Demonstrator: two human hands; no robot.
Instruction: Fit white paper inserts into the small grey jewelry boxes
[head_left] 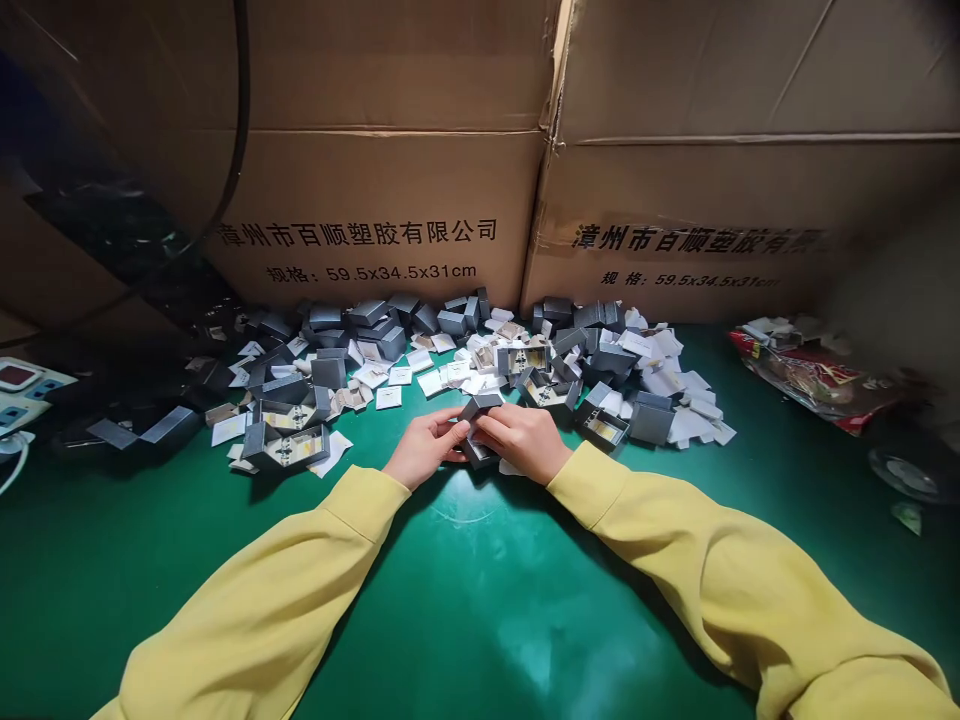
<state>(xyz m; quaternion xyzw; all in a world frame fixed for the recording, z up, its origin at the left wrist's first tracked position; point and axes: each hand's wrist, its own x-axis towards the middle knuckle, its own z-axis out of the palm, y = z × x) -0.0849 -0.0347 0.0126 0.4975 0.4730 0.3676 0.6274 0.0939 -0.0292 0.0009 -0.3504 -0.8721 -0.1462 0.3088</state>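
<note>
Gripping a small dark-grey hinged box [480, 455] with both hands, low at the centre of the green surface [465, 600]. Left hand [424, 450] pinching its left side, with fingers drawn in narrow; right hand [529, 440] curled over its right side, fingers likewise closed in on it. Apparently holding it partway open, to judge by the tilted upper part; cannot tell the contents behind the fingers.

Just beyond the fingertips, lying loose: many white cards [388, 397] and an open box with a pale printed insert [551, 390]. To the right of the fingers, resting near the right wrist: another open box [602, 425]. Well to the left of the fingers, also standing open: a box with a similar insert [285, 450]. Looking mixed in state overall: several open, many others seemingly shut, such as the grey box [328, 372] beyond the left fingers. Cannot judge any finished share from this.
</note>
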